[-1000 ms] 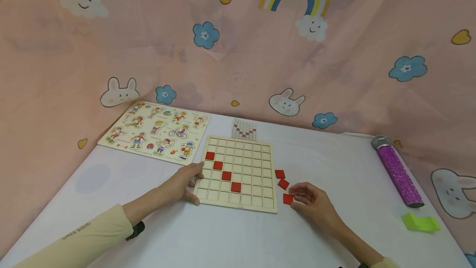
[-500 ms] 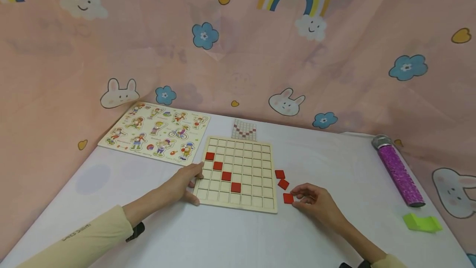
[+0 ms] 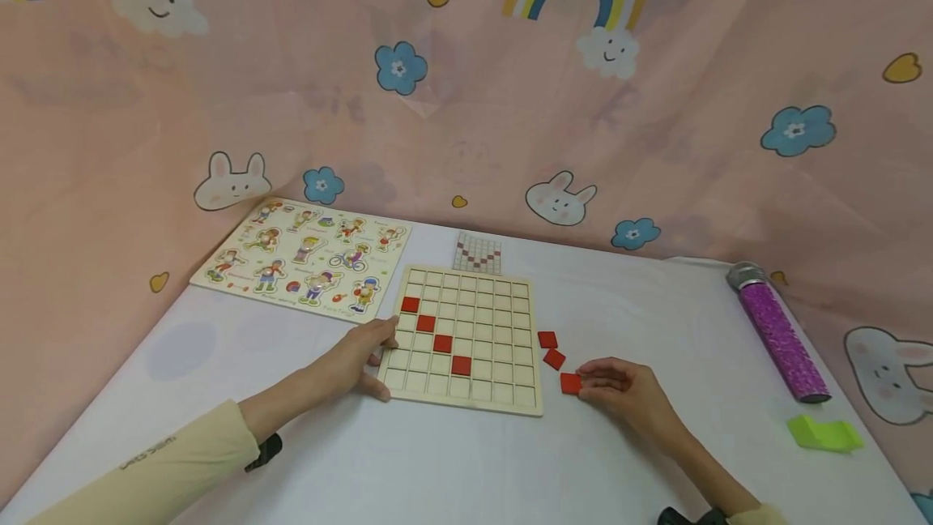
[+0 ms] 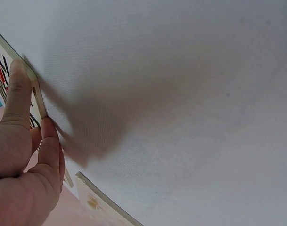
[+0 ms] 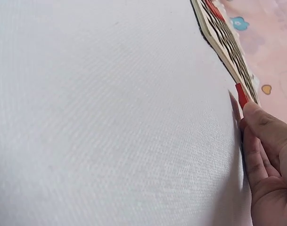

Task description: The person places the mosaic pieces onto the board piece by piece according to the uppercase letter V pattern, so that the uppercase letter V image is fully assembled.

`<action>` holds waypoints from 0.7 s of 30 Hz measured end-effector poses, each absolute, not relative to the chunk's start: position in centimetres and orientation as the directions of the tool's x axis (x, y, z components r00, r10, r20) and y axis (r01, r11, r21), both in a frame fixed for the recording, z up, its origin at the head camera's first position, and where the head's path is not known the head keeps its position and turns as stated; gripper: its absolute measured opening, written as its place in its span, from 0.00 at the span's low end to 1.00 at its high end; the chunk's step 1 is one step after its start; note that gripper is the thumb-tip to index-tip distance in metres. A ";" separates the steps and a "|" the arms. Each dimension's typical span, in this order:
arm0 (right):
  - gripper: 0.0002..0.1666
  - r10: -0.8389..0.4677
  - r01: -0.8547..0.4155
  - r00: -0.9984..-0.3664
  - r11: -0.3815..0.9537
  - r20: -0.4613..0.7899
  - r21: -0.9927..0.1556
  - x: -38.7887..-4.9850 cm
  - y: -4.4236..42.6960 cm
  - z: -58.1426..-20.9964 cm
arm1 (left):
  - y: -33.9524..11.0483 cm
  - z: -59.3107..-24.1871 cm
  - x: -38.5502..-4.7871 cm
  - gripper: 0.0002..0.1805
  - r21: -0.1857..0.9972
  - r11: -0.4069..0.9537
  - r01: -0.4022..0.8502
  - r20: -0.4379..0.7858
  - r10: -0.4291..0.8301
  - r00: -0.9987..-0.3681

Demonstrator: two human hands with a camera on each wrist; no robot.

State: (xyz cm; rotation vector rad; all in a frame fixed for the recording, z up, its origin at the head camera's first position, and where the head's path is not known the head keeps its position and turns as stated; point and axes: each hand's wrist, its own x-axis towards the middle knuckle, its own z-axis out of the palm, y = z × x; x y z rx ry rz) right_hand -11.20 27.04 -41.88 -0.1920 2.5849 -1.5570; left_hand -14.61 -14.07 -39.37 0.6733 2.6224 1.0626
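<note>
The left hand [image 3: 357, 360] rests with thumb and fingers spread against the left edge of a square, pale wooden grid board [image 3: 503, 347] on the white-covered bench [image 3: 350, 468]. The right hand [image 3: 628, 395], clamped on a thin, red, square tile [image 3: 570, 383], pinches it between thumb and fingers just right of the board. Two matching loose tiles [image 3: 547, 339] lie nearby, close to the board's right edge; four seated tiles [image 3: 442, 343] form a diagonal in its cells. Beyond the board sits a small printed pattern card [image 3: 477, 253]. At far right lies a purple glittery cylinder with a silvery top [image 3: 783, 339].
</note>
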 end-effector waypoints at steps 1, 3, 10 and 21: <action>0.21 -0.165 -0.048 -0.986 0.465 -0.033 -0.884 -11.2 27.1 -41.9 | -14.1 -39.4 -14.6 0.57 0.703 0.634 0.322 -0.046 0.492 -0.870; 0.21 -0.148 -0.047 -0.989 0.474 -0.027 -0.879 -11.4 27.0 -41.9 | -14.0 -39.4 -14.7 0.57 0.703 0.638 0.313 -0.052 0.486 -0.872; 0.22 -0.061 0.010 -0.997 0.528 -0.050 -0.849 -11.4 26.8 -41.6 | -14.2 -39.7 -15.0 0.46 0.701 0.634 0.327 -0.047 0.499 -0.865; 0.22 0.001 0.045 -0.999 0.543 -0.053 -0.839 -11.8 26.4 -41.2 | -14.2 -39.9 -15.2 0.36 0.700 0.635 0.328 -0.047 0.498 -0.866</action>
